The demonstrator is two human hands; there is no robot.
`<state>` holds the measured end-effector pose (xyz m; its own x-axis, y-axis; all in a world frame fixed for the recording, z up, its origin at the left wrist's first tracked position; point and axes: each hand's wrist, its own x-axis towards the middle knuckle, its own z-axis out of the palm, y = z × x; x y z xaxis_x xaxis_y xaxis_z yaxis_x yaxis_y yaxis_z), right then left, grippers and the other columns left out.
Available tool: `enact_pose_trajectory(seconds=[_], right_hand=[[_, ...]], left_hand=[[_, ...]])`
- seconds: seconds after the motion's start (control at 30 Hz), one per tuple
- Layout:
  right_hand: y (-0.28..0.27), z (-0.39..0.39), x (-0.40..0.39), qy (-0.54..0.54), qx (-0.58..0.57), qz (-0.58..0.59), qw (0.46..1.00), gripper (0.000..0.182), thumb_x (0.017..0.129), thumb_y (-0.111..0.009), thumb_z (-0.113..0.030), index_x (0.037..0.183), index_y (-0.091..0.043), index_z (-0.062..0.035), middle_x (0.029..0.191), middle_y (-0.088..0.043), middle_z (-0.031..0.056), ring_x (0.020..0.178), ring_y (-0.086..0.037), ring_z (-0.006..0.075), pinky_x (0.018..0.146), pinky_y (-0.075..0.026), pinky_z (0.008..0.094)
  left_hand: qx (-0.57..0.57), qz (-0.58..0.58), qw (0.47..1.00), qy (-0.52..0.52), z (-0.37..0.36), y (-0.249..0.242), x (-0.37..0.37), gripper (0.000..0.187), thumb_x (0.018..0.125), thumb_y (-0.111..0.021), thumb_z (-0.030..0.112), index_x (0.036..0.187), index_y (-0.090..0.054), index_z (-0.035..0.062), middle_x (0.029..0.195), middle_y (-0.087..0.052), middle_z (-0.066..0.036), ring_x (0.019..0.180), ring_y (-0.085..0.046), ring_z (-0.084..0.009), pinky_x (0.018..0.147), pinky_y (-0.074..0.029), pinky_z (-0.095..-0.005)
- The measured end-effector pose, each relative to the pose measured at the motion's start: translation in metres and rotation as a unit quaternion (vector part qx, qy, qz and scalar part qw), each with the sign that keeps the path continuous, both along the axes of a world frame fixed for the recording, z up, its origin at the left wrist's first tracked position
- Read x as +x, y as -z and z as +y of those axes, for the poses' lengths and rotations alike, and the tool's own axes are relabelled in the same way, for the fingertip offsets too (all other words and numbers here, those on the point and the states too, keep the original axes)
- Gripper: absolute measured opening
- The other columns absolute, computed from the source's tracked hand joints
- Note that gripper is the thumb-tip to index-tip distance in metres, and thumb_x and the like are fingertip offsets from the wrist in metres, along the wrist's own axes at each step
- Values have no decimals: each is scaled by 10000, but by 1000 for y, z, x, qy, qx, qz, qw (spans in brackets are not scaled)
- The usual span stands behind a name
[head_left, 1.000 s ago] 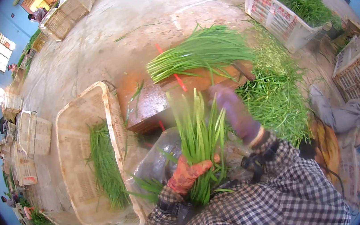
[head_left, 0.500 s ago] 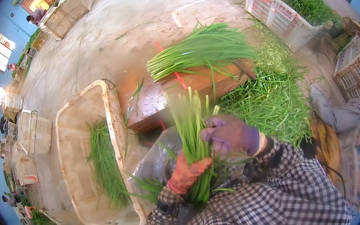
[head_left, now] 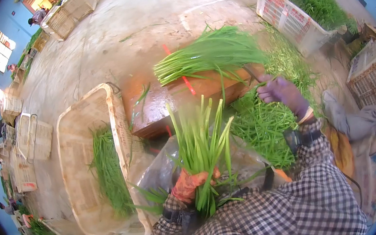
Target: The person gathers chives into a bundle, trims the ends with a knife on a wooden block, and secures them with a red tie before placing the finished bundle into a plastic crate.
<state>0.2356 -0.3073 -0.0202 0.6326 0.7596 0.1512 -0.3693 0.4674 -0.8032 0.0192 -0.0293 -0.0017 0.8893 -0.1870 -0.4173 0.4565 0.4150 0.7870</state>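
My left hand (head_left: 191,185), in an orange-red glove, is closed around a bunch of garlic chives (head_left: 198,144) held upright over my lap, pale stem ends fanned out at the top. My right hand (head_left: 286,96), in a purple glove, is out to the right above a heap of loose green leaves (head_left: 265,131). Its fingers are pinched together beside a green strand; I cannot tell what they hold. Just past the fingertips, a dark, thin tool (head_left: 252,73) lies at the edge of a wooden block (head_left: 150,117). A larger bundle of chives (head_left: 208,51) rests on that block.
At my left stands a pale plastic crate (head_left: 111,108) with chives inside. Another crate (head_left: 289,20), heaped with greens, is at the upper right. Clear plastic sheeting (head_left: 156,163) covers my lap. Further crates (head_left: 35,136) and people line the left wall.
My right hand has left the bunch and moved right and away from me, over the loose leaves. The stems in my left hand have spread apart.
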Motion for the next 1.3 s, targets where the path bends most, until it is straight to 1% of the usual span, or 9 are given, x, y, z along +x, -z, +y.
enact_pose_trajectory(seconds=[0.13,0.27,0.33,0.4,0.5,0.93,1.03,1.2,1.3], right_hand=[[-6,-10,-29,-3,-490,-138,861,741,922,-500,-478,1387,-311,68,1351,-446,235,1283,-414,316,1063,-335,366],[-11,60,-90,-61,-119,-87,987,579,948,-519,-345,1385,-371,6,1434,-377,164,1307,-375,251,1079,-299,363],[7,72,-86,-107,-132,-240,956,629,947,-475,-412,1399,-351,7,1462,-331,172,1338,-325,273,1103,-247,388],[8,85,-95,-171,-124,44,976,652,932,-522,-373,1420,-309,2,1461,-349,151,1337,-329,257,1103,-246,384],[-36,116,-101,-131,-29,32,990,598,921,-557,-288,1398,-346,5,1400,-432,151,1286,-408,247,1072,-308,365],[-26,138,-103,-178,54,98,978,404,896,-595,-131,1261,-496,11,1169,-582,101,1082,-562,192,943,-450,344],[-35,140,-101,-152,-75,13,985,372,898,-607,-151,1229,-515,-7,1133,-576,60,1013,-564,152,892,-465,304],[-28,135,-96,-200,-114,-10,973,422,930,-563,-134,1327,-444,-51,1129,-579,56,943,-568,111,859,-474,282],[9,124,-70,-227,-161,-270,922,453,959,-510,-235,1364,-414,-56,1167,-579,94,1003,-563,162,887,-459,318]], left_hand=[[20,-4,999,25,1,-2,4,440,796,-678,204,1171,-532,25,950,-634,-87,833,-610,-168,693,-504,-285],[36,0,997,73,-5,7,8,493,807,-683,181,1234,-491,25,1008,-631,-98,855,-616,-177,712,-512,-299],[8,-28,997,69,-11,0,12,515,808,-695,174,1251,-477,28,1028,-627,-99,869,-619,-180,718,-520,-305],[-33,-19,996,75,-12,-5,11,540,811,-713,183,1265,-461,34,1039,-620,-97,888,-620,-183,720,-525,-303],[-120,49,990,60,-13,-5,7,532,820,-708,194,1265,-461,40,1039,-614,-102,911,-609,-183,759,-514,-304],[219,-273,934,-66,75,-60,20,730,840,-648,214,1442,-271,47,1318,-491,-156,1148,-533,-221,1015,-398,-328],[312,-234,916,93,37,-87,48,630,824,-683,162,1368,-398,25,1237,-550,-129,1072,-571,-197,975,-425,-331],[123,-141,977,104,20,-71,75,424,831,-666,125,1190,-507,-35,1098,-621,-125,1074,-571,-203,945,-443,-356],[59,-121,991,16,13,-52,72,302,830,-667,76,1090,-542,-12,939,-646,-105,923,-629,-195,820,-507,-331]])
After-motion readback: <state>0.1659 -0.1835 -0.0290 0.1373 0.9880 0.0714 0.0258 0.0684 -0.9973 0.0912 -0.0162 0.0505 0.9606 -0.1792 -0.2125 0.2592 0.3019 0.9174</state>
